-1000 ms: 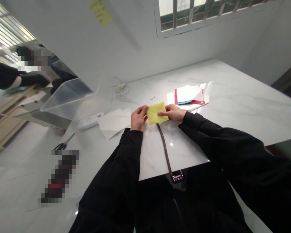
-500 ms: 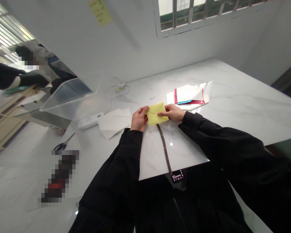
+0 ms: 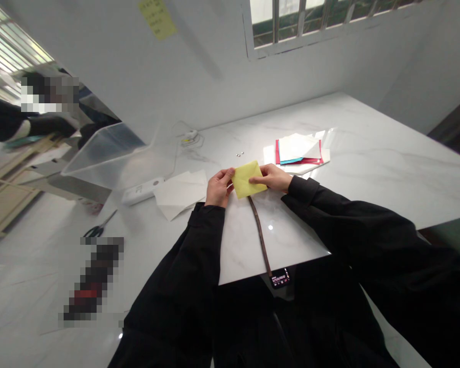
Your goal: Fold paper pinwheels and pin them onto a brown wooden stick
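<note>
A yellow paper envelope (image 3: pixel 245 183), or a sheet folded like one, is held up between my two hands over the table. My left hand (image 3: pixel 219 188) pinches its left edge between thumb and fingers. On the right side my right hand (image 3: pixel 274 179) grips it, thumb lying across the front and fingers behind. Below the paper a thin brown stick (image 3: pixel 261 235) runs down to the table's front edge; its upper end is hidden behind the paper. White paper sheets (image 3: pixel 182 191) lie left of my left hand. Beyond my right hand is a stack of white, red and blue papers (image 3: pixel 299 150).
Small shiny beads (image 3: pixel 239 154) lie behind the yellow paper. To the left are a white power strip (image 3: pixel 142 191), scissors (image 3: pixel 99 226) and a clear plastic bin (image 3: pixel 107 153). A phone (image 3: pixel 280 277) shows at the table's front edge. Another person's sleeve (image 3: pixel 2 117) appears far left.
Both hands keep the same grip on the yellow paper, which has hardly moved. The whole view has shifted very slightly.
</note>
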The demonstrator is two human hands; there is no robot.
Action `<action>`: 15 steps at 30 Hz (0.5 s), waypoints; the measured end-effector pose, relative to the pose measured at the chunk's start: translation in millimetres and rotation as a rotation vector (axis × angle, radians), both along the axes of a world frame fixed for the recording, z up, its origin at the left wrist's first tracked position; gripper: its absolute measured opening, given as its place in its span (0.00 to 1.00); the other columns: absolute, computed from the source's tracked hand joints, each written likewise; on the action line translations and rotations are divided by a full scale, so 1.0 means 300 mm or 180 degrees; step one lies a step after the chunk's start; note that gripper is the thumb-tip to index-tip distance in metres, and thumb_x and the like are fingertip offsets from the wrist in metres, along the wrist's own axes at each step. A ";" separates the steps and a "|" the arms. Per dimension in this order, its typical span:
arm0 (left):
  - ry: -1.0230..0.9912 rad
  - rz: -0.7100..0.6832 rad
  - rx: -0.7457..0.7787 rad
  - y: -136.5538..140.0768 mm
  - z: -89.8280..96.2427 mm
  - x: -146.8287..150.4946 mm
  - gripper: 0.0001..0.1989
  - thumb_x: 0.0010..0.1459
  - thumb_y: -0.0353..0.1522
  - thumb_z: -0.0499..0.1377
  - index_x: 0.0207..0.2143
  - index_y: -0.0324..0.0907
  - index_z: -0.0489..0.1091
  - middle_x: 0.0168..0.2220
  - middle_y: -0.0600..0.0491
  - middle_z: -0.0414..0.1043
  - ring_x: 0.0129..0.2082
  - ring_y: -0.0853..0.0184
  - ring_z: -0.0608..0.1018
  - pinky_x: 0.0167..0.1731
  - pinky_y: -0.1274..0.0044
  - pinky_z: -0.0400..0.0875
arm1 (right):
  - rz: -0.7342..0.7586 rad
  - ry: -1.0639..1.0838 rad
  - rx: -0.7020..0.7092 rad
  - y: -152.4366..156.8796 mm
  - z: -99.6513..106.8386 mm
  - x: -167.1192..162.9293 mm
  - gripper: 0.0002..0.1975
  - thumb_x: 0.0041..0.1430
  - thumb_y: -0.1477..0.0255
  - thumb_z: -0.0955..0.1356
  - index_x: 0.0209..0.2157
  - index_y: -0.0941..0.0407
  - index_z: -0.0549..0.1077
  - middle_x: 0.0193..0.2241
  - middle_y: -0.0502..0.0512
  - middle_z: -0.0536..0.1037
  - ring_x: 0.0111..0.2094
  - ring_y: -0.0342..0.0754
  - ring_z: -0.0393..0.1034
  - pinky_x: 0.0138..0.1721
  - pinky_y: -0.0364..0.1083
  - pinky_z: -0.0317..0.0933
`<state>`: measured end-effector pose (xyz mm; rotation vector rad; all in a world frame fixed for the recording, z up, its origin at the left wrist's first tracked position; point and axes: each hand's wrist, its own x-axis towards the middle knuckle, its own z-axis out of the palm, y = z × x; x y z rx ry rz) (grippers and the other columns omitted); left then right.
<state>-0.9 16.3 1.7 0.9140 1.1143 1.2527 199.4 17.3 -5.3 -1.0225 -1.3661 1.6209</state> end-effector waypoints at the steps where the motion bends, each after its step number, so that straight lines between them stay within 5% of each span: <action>1: 0.0005 0.0003 0.0005 0.000 0.000 0.000 0.28 0.34 0.46 0.80 0.31 0.42 0.73 0.32 0.56 0.76 0.30 0.72 0.76 0.29 0.82 0.68 | -0.0005 0.0005 -0.0006 0.000 0.000 0.000 0.06 0.58 0.78 0.74 0.39 0.62 0.82 0.36 0.56 0.86 0.32 0.44 0.77 0.36 0.41 0.71; 15: 0.0270 -0.0723 0.0108 -0.020 -0.017 0.027 0.28 0.35 0.43 0.80 0.36 0.36 0.80 0.36 0.43 0.82 0.39 0.55 0.83 0.42 0.67 0.78 | -0.0230 0.0145 0.0161 0.023 -0.027 0.007 0.11 0.56 0.70 0.78 0.40 0.61 0.81 0.39 0.58 0.86 0.37 0.48 0.79 0.40 0.44 0.73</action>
